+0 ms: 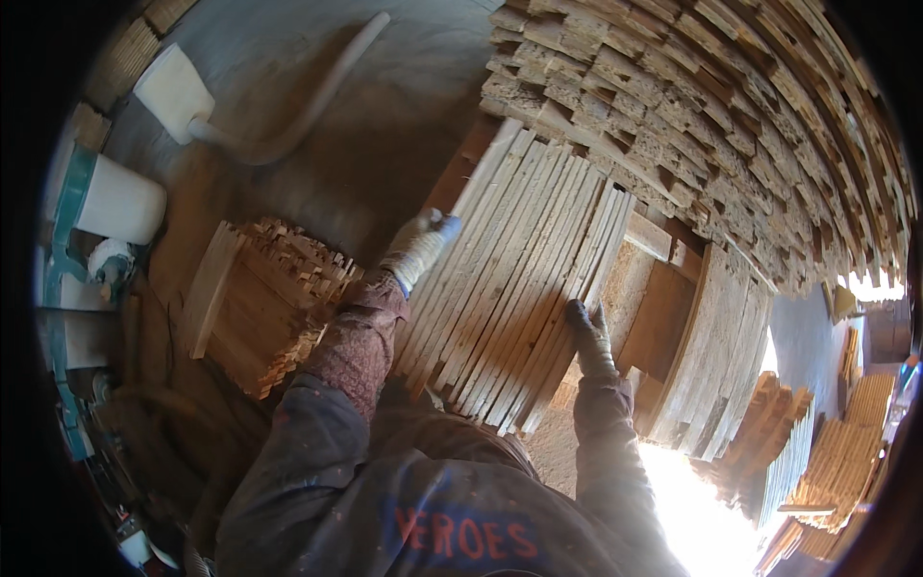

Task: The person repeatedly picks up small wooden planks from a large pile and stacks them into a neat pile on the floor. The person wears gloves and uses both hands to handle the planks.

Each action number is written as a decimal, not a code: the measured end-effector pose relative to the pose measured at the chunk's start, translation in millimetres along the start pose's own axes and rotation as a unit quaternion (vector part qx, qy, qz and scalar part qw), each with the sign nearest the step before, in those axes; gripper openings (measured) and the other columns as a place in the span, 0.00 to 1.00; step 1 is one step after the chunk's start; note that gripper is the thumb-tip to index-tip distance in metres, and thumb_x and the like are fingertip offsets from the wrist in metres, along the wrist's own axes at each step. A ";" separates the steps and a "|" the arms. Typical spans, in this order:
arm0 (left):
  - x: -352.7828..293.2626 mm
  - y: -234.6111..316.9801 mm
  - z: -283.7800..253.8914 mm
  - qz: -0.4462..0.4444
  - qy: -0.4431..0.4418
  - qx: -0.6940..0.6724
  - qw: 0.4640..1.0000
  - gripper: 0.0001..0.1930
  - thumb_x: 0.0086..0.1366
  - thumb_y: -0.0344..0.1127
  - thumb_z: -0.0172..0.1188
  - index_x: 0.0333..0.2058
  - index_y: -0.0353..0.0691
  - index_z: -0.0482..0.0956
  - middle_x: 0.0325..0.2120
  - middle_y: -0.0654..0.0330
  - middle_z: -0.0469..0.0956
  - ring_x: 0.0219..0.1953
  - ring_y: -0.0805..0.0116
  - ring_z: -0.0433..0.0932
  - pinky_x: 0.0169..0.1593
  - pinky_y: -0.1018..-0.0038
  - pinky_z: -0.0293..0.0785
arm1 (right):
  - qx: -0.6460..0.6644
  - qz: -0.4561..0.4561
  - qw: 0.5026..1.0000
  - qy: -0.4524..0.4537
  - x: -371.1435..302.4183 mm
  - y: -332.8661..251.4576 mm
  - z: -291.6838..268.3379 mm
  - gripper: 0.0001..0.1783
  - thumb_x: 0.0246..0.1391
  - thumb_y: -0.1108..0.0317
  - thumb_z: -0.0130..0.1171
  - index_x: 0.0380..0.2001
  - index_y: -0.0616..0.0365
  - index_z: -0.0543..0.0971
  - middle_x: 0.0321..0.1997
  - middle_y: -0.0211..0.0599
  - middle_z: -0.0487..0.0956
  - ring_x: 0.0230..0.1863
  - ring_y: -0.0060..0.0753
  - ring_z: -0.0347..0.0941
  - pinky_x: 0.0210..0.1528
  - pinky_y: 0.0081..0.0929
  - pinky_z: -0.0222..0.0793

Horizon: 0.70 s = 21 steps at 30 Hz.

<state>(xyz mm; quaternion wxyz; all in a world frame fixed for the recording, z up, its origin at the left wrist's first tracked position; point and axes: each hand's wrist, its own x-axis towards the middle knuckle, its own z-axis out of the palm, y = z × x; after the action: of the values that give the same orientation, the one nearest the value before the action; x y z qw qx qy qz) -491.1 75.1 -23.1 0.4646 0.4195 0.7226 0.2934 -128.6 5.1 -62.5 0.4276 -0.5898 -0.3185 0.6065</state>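
Note:
A row of pale wooden boards [510,279] stands on edge, packed side by side in front of me. My left hand [423,252], in a whitish glove with blue parts, is at the row's left side, its fingers closed against the outermost board. At the right side lies my right hand [593,338], in a glove with dark fingertips. Its fingers are apart and press on the last board's outer face, near a bare part of the wooden support [625,279]. The undersides of both hands are hidden.
Tall stacked timber [692,125] rises at the far right. Another block of boards [716,356] stands right of the row. A smaller pile of wood pieces [264,308] is at left, near a teal-framed machine [72,231] and a pale hose [317,106]. More board stacks [851,438] stand lower right.

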 end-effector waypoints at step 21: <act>-35.4 -33.9 -139.9 0.209 -0.084 -0.322 0.920 0.42 0.57 0.38 0.76 0.68 0.36 0.65 0.61 0.45 0.74 0.61 0.56 0.75 0.68 0.62 0.70 | -0.061 0.044 0.992 -0.103 -2.9 -36.6 101.7 0.39 0.57 0.46 0.68 0.63 0.63 0.76 0.60 0.42 0.78 0.58 0.40 0.72 0.62 0.44 0.69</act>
<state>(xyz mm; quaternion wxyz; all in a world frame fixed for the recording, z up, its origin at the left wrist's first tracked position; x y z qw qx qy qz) -623.1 23.0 19.8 0.5612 0.4120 0.4437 0.5643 -224.0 30.3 -18.3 0.3285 -0.5626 -0.3712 0.6617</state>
